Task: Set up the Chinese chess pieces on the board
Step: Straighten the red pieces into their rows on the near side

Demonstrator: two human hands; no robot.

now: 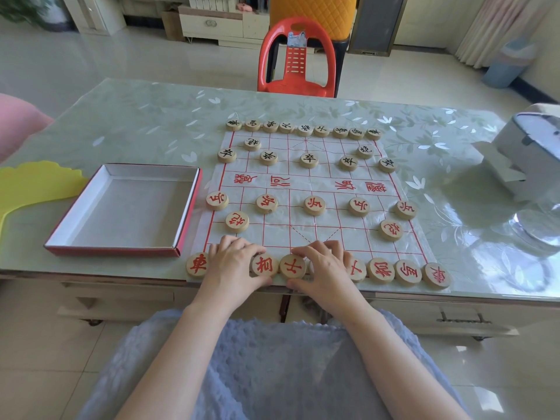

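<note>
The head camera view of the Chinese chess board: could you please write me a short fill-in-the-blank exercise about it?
1. The open red cardboard box left of the white paper chess board holds ____ pieces.
2. The round wooden pieces on the far rows carry ____ characters.
3. Both the left hand and the right hand rest on the ____ row of red-lettered wooden pieces.
4. The plastic chair beyond the glass-topped table is ____.

Missing words: no; black; nearest; red
</note>
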